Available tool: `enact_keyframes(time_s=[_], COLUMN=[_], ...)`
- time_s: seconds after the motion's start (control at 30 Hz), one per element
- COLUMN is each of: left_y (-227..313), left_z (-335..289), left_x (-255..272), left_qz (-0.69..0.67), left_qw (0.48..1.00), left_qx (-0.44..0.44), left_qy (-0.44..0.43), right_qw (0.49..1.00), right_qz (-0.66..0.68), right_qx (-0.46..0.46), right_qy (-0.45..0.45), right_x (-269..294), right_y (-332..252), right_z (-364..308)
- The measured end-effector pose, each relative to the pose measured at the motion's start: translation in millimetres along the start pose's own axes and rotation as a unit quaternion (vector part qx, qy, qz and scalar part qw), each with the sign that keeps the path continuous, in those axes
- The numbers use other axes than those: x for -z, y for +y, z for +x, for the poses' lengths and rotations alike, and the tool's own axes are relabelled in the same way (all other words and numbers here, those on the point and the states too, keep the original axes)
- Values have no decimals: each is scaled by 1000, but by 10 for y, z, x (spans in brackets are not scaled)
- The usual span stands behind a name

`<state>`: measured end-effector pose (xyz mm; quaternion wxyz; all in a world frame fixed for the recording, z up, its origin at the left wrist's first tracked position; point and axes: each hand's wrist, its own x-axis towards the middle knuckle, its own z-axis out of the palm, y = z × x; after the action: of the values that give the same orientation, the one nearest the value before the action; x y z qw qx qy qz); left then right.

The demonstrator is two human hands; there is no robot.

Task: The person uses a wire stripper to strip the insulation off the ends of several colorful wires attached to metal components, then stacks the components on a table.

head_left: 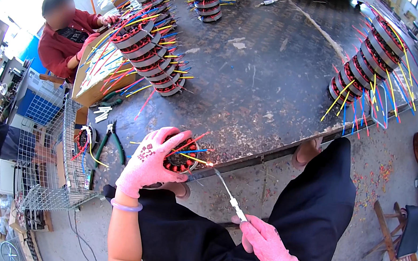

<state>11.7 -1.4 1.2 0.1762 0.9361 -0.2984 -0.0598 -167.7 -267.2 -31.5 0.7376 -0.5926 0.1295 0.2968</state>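
Two single stators appear: the held stator [186,164] at the near edge of the tabletop [257,100], and a loose stator [82,138] to its left, beside one of two green-handled pliers [120,148]. A left stack [147,56] and a right stack [366,62] stand farther back; behind them are perhaps three more, too crowded to count surely. Left grip [149,160]: half open, curved around the held stator. Right grip [267,242]: narrow, closed on one white tool [235,207], its thin tip near the wire ends [200,160], where a spot glows.
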Motion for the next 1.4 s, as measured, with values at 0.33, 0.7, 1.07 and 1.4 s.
enact_keyframes(time_s=[0.33, 0.7, 1.07, 1.4], left_y=[-3, 24, 18, 19], left_z=[1, 1, -1, 4], left_x=[-12, 8, -3, 9], left_qz=[-4, -2, -1, -20], left_qw=[1000, 1000, 1000, 1000], left_qx=[4, 5, 5, 8], left_qy=[6, 4, 3, 11], right_qw=[1000, 1000, 1000, 998], right_qz=[-13, 11, 8, 62], right_qx=[18, 2, 5, 19], right_qy=[-3, -5, -2, 6], right_x=[2, 1, 0, 61], right_y=[-13, 53, 51, 135], right_z=[-12, 20, 8, 26])
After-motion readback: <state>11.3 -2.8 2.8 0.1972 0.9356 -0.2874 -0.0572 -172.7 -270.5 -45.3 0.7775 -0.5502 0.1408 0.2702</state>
